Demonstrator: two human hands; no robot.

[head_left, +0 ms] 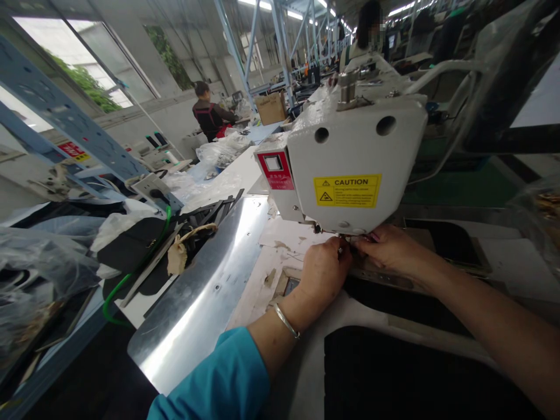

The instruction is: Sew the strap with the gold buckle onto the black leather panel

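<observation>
Both my hands meet under the head of a white industrial sewing machine (350, 151), close to its needle area. My left hand (326, 268), with a bangle at the wrist, has its fingers curled and pinched together; what they hold is hidden. From the other side my right hand (389, 248) reaches in, thumb and fingers closed at the same spot, and its grip is too small to make out. Below them lie a black piece of material (394, 303) and a pale work plate (280, 239). Another black panel (420, 373) rests nearer to me.
A shiny metal plate (205, 280) extends left of the machine. Black strips (219, 210), a green cord (116, 291) and plastic bags (39, 262) crowd the left side. Farther back are a cardboard box (271, 108) and a seated person (212, 114). Another person (367, 32) is behind the machine.
</observation>
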